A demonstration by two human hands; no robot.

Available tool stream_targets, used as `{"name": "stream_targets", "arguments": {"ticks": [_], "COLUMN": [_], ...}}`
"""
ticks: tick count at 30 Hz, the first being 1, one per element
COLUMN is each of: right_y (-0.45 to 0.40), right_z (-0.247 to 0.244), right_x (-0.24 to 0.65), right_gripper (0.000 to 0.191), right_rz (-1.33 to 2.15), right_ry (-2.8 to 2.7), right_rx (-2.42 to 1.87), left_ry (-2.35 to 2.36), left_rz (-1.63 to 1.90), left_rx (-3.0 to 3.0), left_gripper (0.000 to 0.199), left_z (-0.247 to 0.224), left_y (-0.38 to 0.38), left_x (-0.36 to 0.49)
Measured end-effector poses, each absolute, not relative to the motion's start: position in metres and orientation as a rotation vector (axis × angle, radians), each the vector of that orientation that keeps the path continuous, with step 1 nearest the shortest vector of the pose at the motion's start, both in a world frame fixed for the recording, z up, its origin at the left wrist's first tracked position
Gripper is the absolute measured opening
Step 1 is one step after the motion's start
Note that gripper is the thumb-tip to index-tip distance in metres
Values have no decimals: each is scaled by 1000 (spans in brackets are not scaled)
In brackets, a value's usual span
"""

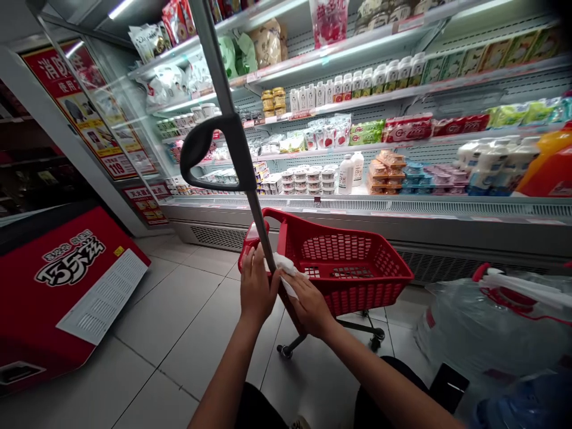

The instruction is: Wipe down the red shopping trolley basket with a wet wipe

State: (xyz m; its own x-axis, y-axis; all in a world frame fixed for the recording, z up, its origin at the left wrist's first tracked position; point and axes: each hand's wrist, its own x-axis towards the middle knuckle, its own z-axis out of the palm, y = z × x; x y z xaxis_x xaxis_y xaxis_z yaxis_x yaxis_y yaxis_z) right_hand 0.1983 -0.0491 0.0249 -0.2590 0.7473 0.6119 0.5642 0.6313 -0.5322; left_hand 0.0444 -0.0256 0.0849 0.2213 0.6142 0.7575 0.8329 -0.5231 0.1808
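Note:
A red shopping basket trolley (339,229) stands in front of me, with a slanted dark grey pole (257,214) and a black looped handle (190,156) at its upper part. My left hand (257,292) rests against the pole at the red frame. Its fingers stretch upward, slightly apart, and the thumb lies across the pole. A crumpled white wipe (285,263) is pressed to the pole's right side. My right hand (313,304) has it under the fingers, pressed together. Part of the wipe is hidden by that hand.
A lit chiller shelf (384,205) full of dairy packs runs behind the trolley. To the left stands a red freezer (71,280). Large clear water bottles (487,328) and a dark phone-like object (448,387) are at right. Tiled floor (179,304) lies below.

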Motion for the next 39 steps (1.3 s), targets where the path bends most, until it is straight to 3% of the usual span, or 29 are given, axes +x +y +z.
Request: {"name": "stream_targets", "arguments": {"ticks": [5,10,17,22,28,39], "right_y": [-32,-24,-31,-49,-67,35], "right_z": [38,57,56,28,15,45], "right_x": [227,232,219,252,263,211], "right_gripper": [54,55,67,57,59,63], "right_rz": [448,574,486,480,437,131], "right_ry": [-2127,-2229,-2254,-2251,-2327,-2513], "right_rx": [-923,-874,-913,-1035,-985,-568], "left_ry": [-1489,-1480,-1405,-1317,-1365,-1396], "left_rz": [-1276,-1274,-1094,-1220,-1005,-720], "left_rx": [-2070,-2196,-2310,-2060,-1934,-2044], "left_gripper": [51,53,65,87,68,73], "left_z": [71,63,69,61,70,55], "left_y": [-24,-27,-12,-18,-42,-50], "left_x": [67,55,16,11,33,44]}}
